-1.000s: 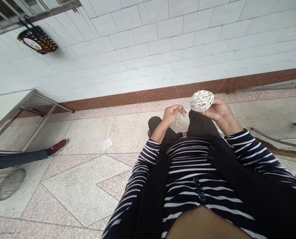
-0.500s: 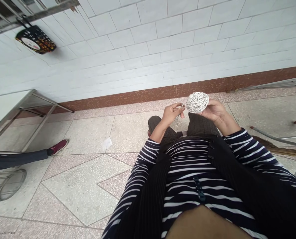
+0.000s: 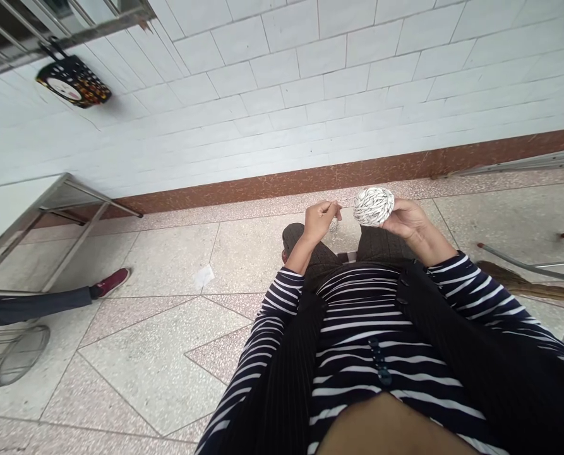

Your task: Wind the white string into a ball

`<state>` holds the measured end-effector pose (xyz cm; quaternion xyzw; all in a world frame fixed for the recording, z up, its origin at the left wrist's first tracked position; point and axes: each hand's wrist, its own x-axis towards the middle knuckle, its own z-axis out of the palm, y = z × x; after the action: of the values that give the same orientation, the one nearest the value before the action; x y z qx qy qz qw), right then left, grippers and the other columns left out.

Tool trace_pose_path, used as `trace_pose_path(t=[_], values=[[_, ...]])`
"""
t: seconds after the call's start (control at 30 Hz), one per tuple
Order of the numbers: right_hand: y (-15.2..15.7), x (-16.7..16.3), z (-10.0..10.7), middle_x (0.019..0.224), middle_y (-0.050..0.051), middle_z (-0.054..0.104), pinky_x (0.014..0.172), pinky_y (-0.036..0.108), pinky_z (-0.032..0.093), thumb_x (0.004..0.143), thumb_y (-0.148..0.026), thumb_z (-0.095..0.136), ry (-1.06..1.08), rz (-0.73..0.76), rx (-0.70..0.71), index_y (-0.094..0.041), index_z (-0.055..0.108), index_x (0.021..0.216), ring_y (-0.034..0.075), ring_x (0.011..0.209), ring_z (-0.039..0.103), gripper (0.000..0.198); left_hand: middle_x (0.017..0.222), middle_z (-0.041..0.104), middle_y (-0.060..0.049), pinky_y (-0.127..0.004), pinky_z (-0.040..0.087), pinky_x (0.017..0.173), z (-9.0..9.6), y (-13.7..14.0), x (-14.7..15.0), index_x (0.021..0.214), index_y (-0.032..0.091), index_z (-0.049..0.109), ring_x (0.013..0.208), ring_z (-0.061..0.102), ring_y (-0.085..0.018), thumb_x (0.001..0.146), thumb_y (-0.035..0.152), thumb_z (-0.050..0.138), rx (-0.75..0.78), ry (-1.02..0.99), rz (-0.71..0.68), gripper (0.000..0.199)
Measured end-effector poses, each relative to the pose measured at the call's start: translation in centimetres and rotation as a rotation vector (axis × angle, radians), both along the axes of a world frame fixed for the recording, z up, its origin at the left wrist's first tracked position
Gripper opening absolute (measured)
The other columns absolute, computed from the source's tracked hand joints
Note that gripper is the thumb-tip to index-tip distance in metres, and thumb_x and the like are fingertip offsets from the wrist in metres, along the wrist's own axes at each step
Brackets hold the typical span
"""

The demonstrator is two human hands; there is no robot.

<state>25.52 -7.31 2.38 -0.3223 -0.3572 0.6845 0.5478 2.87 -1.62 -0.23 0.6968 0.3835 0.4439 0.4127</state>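
A round, coiled piece of white braided cord [image 3: 373, 206] with dark flecks is held up in front of my knees. My right hand [image 3: 407, 221] is closed on its right edge, thumb and fingers gripping it. To the left of it, a short gap away, my left hand [image 3: 320, 220] is closed with the fingertips pinched together. What they pinch is too small to make out. A small pale speckled bit [image 3: 333, 224] shows just under those fingers; whether it joins the coil I cannot tell.
A metal-legged table [image 3: 66, 177] and a wire-frame stool [image 3: 23, 354] stand at the left, near another person's red shoe [image 3: 114, 281]. White paper [image 3: 204, 277] lies on the floor. A patterned bag [image 3: 76, 82] hangs from window bars. Metal legs [image 3: 523, 256] and a broom-like brown thing [image 3: 528, 281] are at the right.
My left hand has drawn slightly left and down, away from the coil, and its fingers have closed more. The coil in my right hand has dropped a little and turned slightly.
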Motion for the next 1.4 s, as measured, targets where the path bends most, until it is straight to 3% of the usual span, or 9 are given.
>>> trace_pose_path(t=[0.27, 0.43, 0.7, 0.83, 0.97, 1.1, 1.17, 1.3, 1.4], values=[[0.3, -1.1, 1.1, 0.111, 0.005, 0.082, 0.082, 0.052, 0.069, 0.054, -0.018, 0.077, -0.027, 0.050, 0.078, -0.027, 0.072, 0.113, 0.035, 0.105, 0.077, 0.060, 0.058, 0.068, -0.001, -0.027, 0.050, 0.072, 0.0, -1.5, 1.7, 0.055, 0.018, 0.067, 0.059, 0.061, -0.013, 0.103, 0.031, 0.058, -0.134, 0.040, -0.207, 0.050], [0.3, -0.6, 1.5, 0.095, 0.001, 0.077, 0.055, 0.030, 0.060, 0.066, -0.021, 0.077, -0.021, -0.071, 0.098, -0.028, 0.070, 0.115, 0.022, 0.076, 0.071, 0.050, 0.052, 0.063, -0.002, -0.030, 0.055, 0.082, 0.2, -0.5, 0.2, 0.053, 0.020, 0.060, 0.069, 0.072, -0.017, 0.105, 0.049, 0.058, -0.131, -0.107, -0.091, 0.059], [0.8, -0.9, 1.0, 0.102, 0.003, 0.077, 0.068, 0.037, 0.066, 0.068, -0.026, 0.081, -0.059, -0.082, 0.090, -0.026, 0.069, 0.104, 0.025, 0.091, 0.073, 0.038, 0.054, 0.061, -0.001, -0.046, 0.058, 0.103, 3.4, -4.0, -1.4, 0.067, 0.020, 0.063, 0.073, 0.074, -0.021, 0.101, 0.069, 0.061, -0.258, -0.352, -0.302, 0.059], [1.3, -1.1, 1.3, 0.098, 0.003, 0.076, 0.066, 0.036, 0.066, 0.068, -0.027, 0.083, -0.079, -0.076, 0.115, -0.028, 0.068, 0.107, 0.024, 0.087, 0.071, 0.042, 0.058, 0.066, -0.003, -0.043, 0.058, 0.100, 1.9, -2.9, -1.1, 0.070, 0.020, 0.065, 0.077, 0.076, -0.023, 0.099, 0.073, 0.061, -0.282, -0.279, -0.328, 0.061], [1.2, -0.5, 1.8, 0.096, 0.001, 0.075, 0.058, 0.031, 0.061, 0.066, -0.024, 0.082, -0.083, -0.112, 0.144, -0.028, 0.068, 0.114, 0.020, 0.075, 0.067, 0.049, 0.059, 0.069, 0.000, -0.036, 0.057, 0.086, -0.9, -1.5, -0.8, 0.103, 0.017, 0.075, 0.066, 0.072, -0.019, 0.097, 0.069, 0.067, -0.255, -0.184, -0.195, 0.052], [0.9, -0.5, 2.0, 0.102, 0.002, 0.076, 0.064, 0.035, 0.063, 0.068, -0.024, 0.081, -0.122, -0.100, 0.136, -0.030, 0.068, 0.121, 0.023, 0.083, 0.071, 0.055, 0.060, 0.068, 0.003, -0.033, 0.056, 0.079, -0.8, -1.7, -0.1, 0.132, 0.021, 0.071, 0.062, 0.069, -0.018, 0.101, 0.058, 0.066, -0.200, -0.129, -0.186, 0.049], [0.8, -0.8, 2.0, 0.103, 0.001, 0.077, 0.065, 0.035, 0.063, 0.068, -0.026, 0.081, -0.134, -0.099, 0.129, -0.030, 0.068, 0.123, 0.023, 0.084, 0.071, 0.056, 0.063, 0.070, 0.002, -0.030, 0.054, 0.078, 0.2, -1.9, 0.4, 0.125, 0.020, 0.075, 0.063, 0.068, -0.017, 0.101, 0.052, 0.067, -0.155, -0.074, -0.161, 0.041], [0.7, -1.1, 2.3, 0.105, 0.002, 0.078, 0.067, 0.035, 0.064, 0.068, -0.027, 0.082, -0.132, -0.105, 0.127, -0.032, 0.067, 0.127, 0.025, 0.091, 0.073, 0.062, 0.066, 0.072, 0.000, -0.027, 0.052, 0.080, 1.4, -1.9, 1.0, 0.083, 0.017, 0.076, 0.069, 0.067, -0.015, 0.102, 0.043, 0.065, -0.058, 0.052, -0.094, 0.033], [0.8, -0.7, 2.6, 0.109, 0.002, 0.078, 0.070, 0.037, 0.065, 0.068, -0.030, 0.080, -0.095, -0.173, 0.108, -0.032, 0.067, 0.125, 0.027, 0.099, 0.073, 0.059, 0.067, 0.073, 0.000, -0.026, 0.052, 0.084, 1.2, -2.1, 1.0, 0.084, 0.019, 0.075, 0.072, 0.067, -0.015, 0.105, 0.036, 0.056, -0.041, 0.109, -0.074, 0.033]])
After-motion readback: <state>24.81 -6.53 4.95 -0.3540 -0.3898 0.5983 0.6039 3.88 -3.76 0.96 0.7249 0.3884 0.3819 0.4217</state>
